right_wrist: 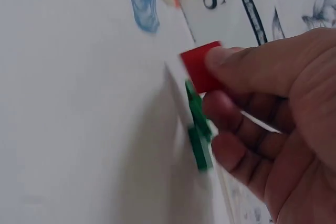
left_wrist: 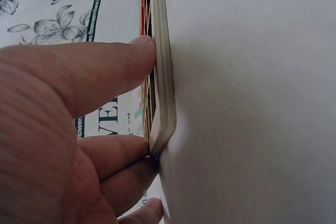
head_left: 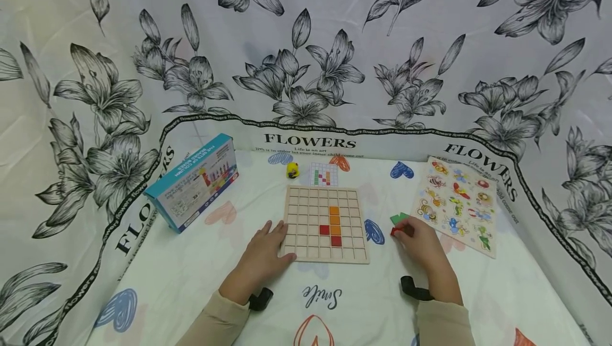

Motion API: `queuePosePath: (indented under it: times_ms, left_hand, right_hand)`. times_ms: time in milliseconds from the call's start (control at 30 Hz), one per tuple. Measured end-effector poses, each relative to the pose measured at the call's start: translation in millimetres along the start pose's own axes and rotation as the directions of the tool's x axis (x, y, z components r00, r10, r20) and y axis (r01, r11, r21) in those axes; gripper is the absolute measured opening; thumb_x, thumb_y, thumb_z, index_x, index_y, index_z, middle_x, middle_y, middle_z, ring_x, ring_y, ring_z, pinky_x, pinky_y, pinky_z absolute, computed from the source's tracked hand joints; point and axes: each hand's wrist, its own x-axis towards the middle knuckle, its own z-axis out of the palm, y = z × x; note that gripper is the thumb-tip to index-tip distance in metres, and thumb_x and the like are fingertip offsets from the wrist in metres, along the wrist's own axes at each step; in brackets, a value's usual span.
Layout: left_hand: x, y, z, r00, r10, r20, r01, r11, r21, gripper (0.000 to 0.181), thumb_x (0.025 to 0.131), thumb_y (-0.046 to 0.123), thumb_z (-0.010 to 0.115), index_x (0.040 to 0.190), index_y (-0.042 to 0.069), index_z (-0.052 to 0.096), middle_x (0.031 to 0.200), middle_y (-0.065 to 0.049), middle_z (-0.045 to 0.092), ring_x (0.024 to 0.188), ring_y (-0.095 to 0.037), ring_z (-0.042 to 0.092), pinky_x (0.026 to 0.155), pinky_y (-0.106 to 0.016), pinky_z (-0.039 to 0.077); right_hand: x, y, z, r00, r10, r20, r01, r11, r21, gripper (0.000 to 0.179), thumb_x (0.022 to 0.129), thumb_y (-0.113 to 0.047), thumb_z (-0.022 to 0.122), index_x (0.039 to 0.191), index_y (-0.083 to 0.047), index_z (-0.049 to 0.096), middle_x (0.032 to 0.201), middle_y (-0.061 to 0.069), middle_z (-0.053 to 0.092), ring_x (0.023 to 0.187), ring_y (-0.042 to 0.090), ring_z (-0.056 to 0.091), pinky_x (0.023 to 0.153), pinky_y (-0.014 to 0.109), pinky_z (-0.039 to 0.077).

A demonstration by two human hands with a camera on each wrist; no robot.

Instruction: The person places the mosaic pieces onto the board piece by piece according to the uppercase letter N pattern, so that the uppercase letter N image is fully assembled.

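Observation:
A wooden grid board (head_left: 306, 202) lies at the centre of the cloth. On it, a column of orange tiles (head_left: 334, 220) ends in a red tile (head_left: 336, 241), with another red tile (head_left: 324, 229) to the left. My left hand (head_left: 264, 252) rests at the board's near left corner, thumb along the near edge and fingers by the left side. To the right of the board, my right hand (head_left: 423, 241) pinches a square red tile (right_wrist: 200, 66) between thumb and fingertips. Green tiles (head_left: 397, 219) lie on the cloth right beside those fingers.
Behind the board are a small pattern card (head_left: 323, 174) and a yellow toy figure (head_left: 292, 170). A blue box (head_left: 193, 184) stands at the back left. An insect puzzle board (head_left: 456, 205) lies at the right. A flowered curtain (head_left: 306, 107) hangs behind.

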Motion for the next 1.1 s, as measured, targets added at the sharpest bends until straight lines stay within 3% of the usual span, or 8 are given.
queuePosePath:
  times_ms: [200,367,500,633,767,900,1100]
  left_hand:
    - [1.7,-1.3,1.1,1.0,-0.002,-0.007,0.002,1.0,0.001,0.083,0.096,0.039,0.084,0.164,0.007,0.049,0.174,-0.011,0.043,0.167,-0.041,0.026,0.132,-0.065,0.028]
    - [1.5,-3.1,1.9,1.0,0.0,-0.009,0.0,1.0,-0.001,0.083,0.096,0.039,0.084,0.164,0.007,0.049,0.174,-0.01,0.043,0.167,-0.041,0.026,0.132,-0.065,0.028]
    - [1.0,-3.5,1.6,1.0,0.005,0.0,-0.005,1.0,0.006,0.082,0.097,0.04,0.083,0.164,0.007,0.049,0.174,-0.01,0.043,0.167,-0.041,0.026,0.132,-0.065,0.029]
    - [-0.4,-1.4,-0.5,1.0,0.005,0.005,-0.005,1.0,0.0,0.082,0.097,0.039,0.082,0.164,0.007,0.049,0.174,-0.01,0.043,0.167,-0.041,0.026,0.132,-0.065,0.029]
    - [-1.0,0.9,-1.6,1.0,0.015,0.004,-0.015,1.0,-0.002,0.081,0.097,0.038,0.083,0.163,0.006,0.05,0.173,-0.011,0.044,0.167,-0.041,0.027,0.131,-0.066,0.029]
    - [-0.8,0.8,-1.6,1.0,0.017,0.0,-0.017,1.0,0.004,0.08,0.097,0.037,0.083,0.163,0.006,0.05,0.173,-0.012,0.044,0.166,-0.041,0.028,0.131,-0.066,0.03]
    - [-0.8,-0.2,-1.6,1.0,0.012,-0.001,-0.012,1.0,0.002,0.081,0.097,0.038,0.083,0.163,0.006,0.05,0.173,-0.011,0.044,0.167,-0.041,0.028,0.131,-0.066,0.029]
  right_hand:
    - [12.4,-54.1,30.7,0.993,-0.119,0.018,0.117,0.99,0.074,0.011,0.106,-0.012,0.07,0.117,-0.014,0.073,0.115,0.006,0.076,0.1,0.024,0.066,0.089,0.036,0.059]
    - [29.6,-106.6,65.8,0.961,-0.263,0.08,0.258,0.964,0.071,0.009,0.105,-0.01,0.073,0.111,-0.016,0.075,0.109,0.0,0.076,0.098,0.02,0.067,0.092,0.041,0.063]
    - [44.3,-133.3,86.3,0.943,-0.306,0.129,0.307,0.952,0.017,0.006,0.105,-0.012,0.073,0.107,-0.018,0.074,0.103,-0.003,0.073,0.095,0.018,0.064,0.09,0.04,0.061]
    - [54.1,-147.2,98.8,0.938,-0.288,0.193,0.302,0.952,-0.048,0.005,0.106,-0.015,0.071,0.106,-0.019,0.074,0.1,-0.003,0.07,0.091,0.02,0.061,0.084,0.037,0.056]
    - [59.6,-151.5,105.2,0.941,-0.267,0.209,0.289,0.953,-0.085,0.004,0.105,-0.015,0.072,0.107,-0.018,0.075,0.1,-0.002,0.07,0.09,0.02,0.06,0.081,0.035,0.055]
    - [62.1,-151.8,108.6,0.941,-0.266,0.207,0.288,0.954,-0.079,0.004,0.105,-0.015,0.073,0.108,-0.017,0.074,0.101,-0.001,0.07,0.09,0.02,0.061,0.081,0.035,0.056]
    - [57.8,-150.3,110.5,0.933,-0.244,0.263,0.267,0.962,-0.056,0.004,0.106,-0.016,0.073,0.106,-0.019,0.076,0.101,-0.002,0.071,0.09,0.021,0.062,0.086,0.038,0.058]
